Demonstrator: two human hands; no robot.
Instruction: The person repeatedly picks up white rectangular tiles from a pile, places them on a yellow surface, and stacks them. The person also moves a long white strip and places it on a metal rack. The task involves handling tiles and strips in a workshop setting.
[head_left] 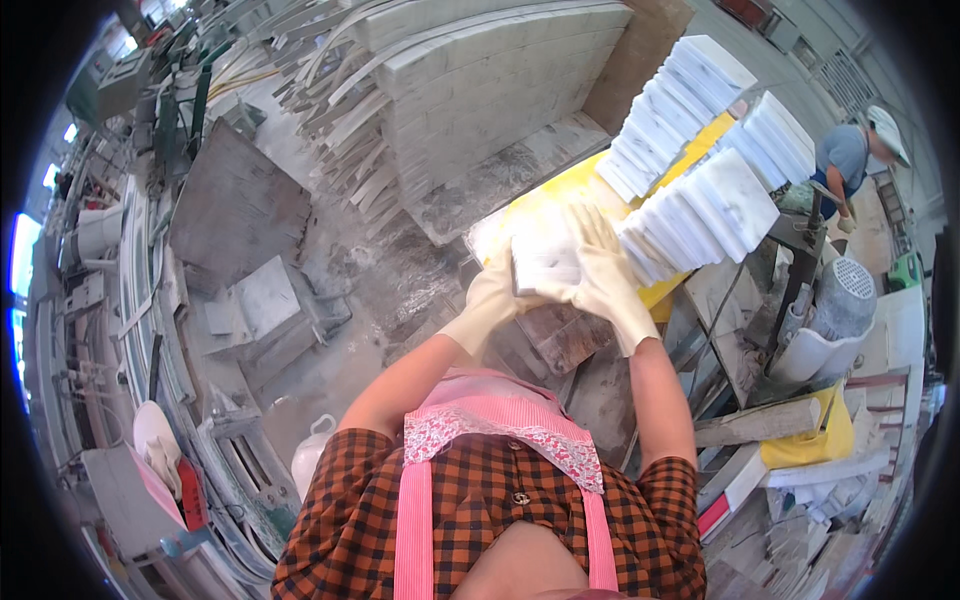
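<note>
Both gloved hands are clamped on one white stone tile: the left hand (492, 296) grips its near-left edge, the right hand (605, 275) lies flat across its right side. The tile (543, 262) sits between the palms, over a yellow-topped bench (570, 185), just left of leaning tile stacks (700, 215).
</note>
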